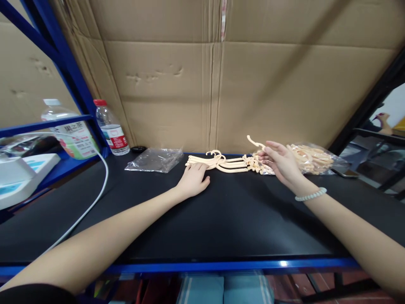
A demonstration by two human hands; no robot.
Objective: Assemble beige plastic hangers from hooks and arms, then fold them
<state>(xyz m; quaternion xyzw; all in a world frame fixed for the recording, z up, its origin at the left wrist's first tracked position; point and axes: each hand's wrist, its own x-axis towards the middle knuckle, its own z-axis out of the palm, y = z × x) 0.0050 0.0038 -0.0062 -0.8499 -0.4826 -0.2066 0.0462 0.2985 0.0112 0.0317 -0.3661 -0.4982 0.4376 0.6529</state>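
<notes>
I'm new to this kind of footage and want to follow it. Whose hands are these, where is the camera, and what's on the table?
There is no machine here: these are a person's own bare hands. The single picture comes from a camera worn on the head, looking forward and down. On the black table, the left hand rests on cream hangers. The right hand, raised, appears to pinch a cream hook above a small heap of similar pieces. Farther right lies a filled clear bag; left of the hangers is a flat plastic sheet or bag. A red-capped bottle stands at the back left.
</notes>
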